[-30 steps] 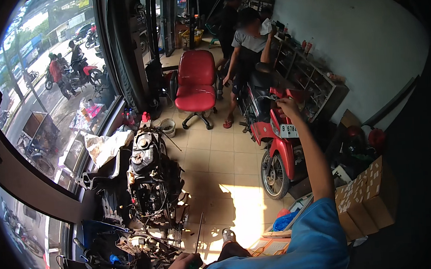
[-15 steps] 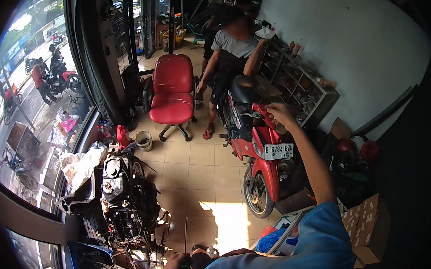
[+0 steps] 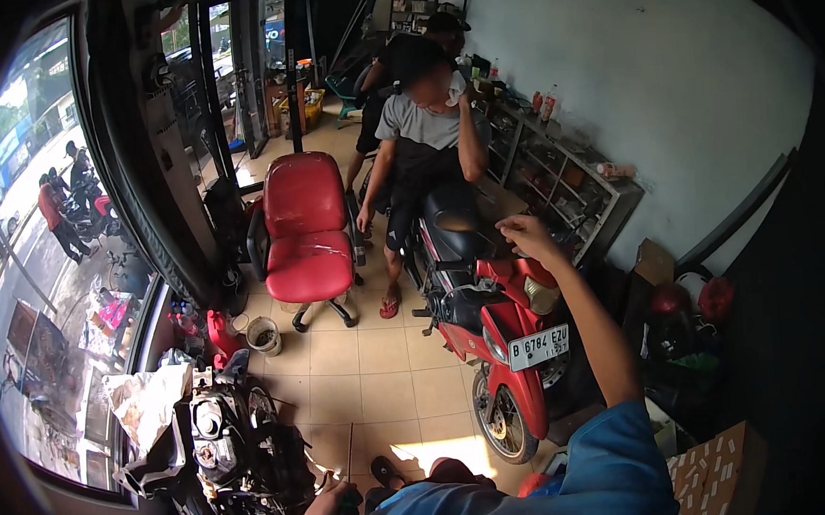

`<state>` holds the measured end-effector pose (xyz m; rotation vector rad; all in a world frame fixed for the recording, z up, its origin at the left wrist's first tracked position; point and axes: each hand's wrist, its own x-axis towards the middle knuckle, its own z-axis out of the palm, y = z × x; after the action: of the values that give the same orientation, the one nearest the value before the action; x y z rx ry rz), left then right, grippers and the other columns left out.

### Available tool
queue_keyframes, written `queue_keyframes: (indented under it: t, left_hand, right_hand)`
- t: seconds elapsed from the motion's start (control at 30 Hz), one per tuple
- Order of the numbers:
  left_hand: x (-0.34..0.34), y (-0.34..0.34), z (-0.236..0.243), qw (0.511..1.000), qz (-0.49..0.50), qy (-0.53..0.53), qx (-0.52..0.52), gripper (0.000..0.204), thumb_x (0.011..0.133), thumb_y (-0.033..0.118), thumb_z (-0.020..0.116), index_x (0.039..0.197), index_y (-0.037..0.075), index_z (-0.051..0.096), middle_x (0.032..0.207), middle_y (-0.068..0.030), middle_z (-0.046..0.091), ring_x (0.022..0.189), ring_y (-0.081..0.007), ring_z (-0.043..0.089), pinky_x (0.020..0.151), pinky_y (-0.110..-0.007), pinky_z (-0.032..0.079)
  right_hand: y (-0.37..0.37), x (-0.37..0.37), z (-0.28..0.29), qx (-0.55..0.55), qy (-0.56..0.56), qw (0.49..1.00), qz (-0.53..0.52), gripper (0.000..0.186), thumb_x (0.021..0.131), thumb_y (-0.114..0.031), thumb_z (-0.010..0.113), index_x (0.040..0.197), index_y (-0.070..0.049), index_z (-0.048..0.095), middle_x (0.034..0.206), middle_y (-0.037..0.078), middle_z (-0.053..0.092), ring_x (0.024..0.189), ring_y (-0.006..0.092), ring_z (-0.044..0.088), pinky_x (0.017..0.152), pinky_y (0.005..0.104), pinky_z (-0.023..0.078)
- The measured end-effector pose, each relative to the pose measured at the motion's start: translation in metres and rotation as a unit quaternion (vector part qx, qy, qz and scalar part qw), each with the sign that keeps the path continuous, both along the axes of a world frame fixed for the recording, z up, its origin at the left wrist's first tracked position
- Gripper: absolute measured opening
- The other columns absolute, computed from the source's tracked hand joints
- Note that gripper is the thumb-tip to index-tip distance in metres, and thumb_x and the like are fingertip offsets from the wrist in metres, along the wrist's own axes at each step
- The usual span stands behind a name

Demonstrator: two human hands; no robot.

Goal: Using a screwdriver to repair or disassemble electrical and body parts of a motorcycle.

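Note:
My left hand (image 3: 326, 508) is closed round the green handle of a screwdriver (image 3: 352, 455), its thin shaft pointing up. Beside it stands a stripped-down motorbike (image 3: 218, 449) with bare frame and wiring. My right arm, in a blue sleeve, is stretched forward and raised. At its end my right hand (image 3: 532, 239) appears above the handlebar area of a red motorbike (image 3: 514, 369), with the index finger extended and the others bent. Nothing shows in it, and I cannot tell whether it touches the motorbike.
A person in a grey shirt (image 3: 433, 133) is at the rear of the red motorbike, holding something white; another person is behind. A red office chair (image 3: 308, 250), a bucket (image 3: 263, 335), a shelf unit (image 3: 568, 172) and a cardboard box (image 3: 719, 475) stand around the tiled floor (image 3: 343, 356).
The view has tilted up, so the chair and both motorbikes sit lower in it. My right index finger looks straighter than before. My left hand keeps the screwdriver.

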<state>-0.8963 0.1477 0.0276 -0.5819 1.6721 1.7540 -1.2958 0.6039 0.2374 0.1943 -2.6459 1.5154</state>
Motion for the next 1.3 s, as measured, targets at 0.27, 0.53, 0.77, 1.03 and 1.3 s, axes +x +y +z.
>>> queue_keyframes:
  t: [0.27,0.53,0.77,1.03,1.3]
  left_hand:
    - [-0.148,-0.001,0.045,0.993,-0.048,0.075,-0.073,0.035,0.09,0.028,0.051,0.091,-0.002,0.069,0.082,-0.009,0.069,0.073,-0.0173,0.062,0.07,-0.029,0.048]
    - [-0.241,0.041,-0.017,0.997,0.021,-0.015,-0.074,0.033,0.089,0.03,0.051,0.088,0.003,0.07,0.079,-0.0073,0.069,0.07,-0.0159,0.062,0.064,-0.028,0.048]
    - [-0.283,0.083,-0.069,0.987,0.131,-0.081,-0.052,0.038,0.089,0.036,0.052,0.097,0.003,0.068,0.085,-0.0112,0.069,0.072,-0.0184,0.064,0.066,-0.03,0.048]
    - [-0.275,0.104,-0.057,0.986,0.16,-0.004,0.048,0.046,0.095,0.041,0.042,0.096,0.0,0.062,0.066,-0.0099,0.062,0.051,-0.0191,0.056,0.048,-0.028,0.042]
    - [-0.276,0.132,-0.046,0.958,0.261,-0.085,-0.086,0.043,0.096,0.04,0.041,0.075,0.007,0.058,0.057,-0.0049,0.053,0.041,-0.0148,0.045,0.04,-0.028,0.033]
  right_hand:
    - [0.045,-0.103,0.016,-0.037,0.011,0.997,-0.06,0.019,0.091,-0.019,0.059,0.106,-0.009,0.067,0.085,-0.003,0.062,0.075,0.0065,0.059,0.061,0.0233,0.05]
    - [0.054,-0.312,0.035,-0.043,0.203,0.978,-0.009,0.027,0.098,-0.02,0.05,0.114,-0.002,0.062,0.105,0.005,0.066,0.095,0.0152,0.063,0.08,0.0273,0.049]
    - [0.023,-0.547,0.063,-0.046,0.291,0.955,0.038,0.046,0.097,-0.035,0.047,0.13,-0.003,0.052,0.129,0.017,0.055,0.121,0.0277,0.053,0.101,0.0353,0.039]
    - [-0.093,-0.647,0.001,0.067,0.24,0.964,0.096,0.085,0.087,-0.046,0.058,0.149,-0.005,0.016,0.143,0.03,0.035,0.132,0.0416,0.036,0.106,0.0446,0.035]
    - [-0.151,-0.659,-0.061,0.176,0.357,0.916,0.059,0.071,0.08,-0.021,0.065,0.142,-0.006,0.034,0.14,0.026,0.04,0.131,0.039,0.039,0.107,0.0468,0.033]
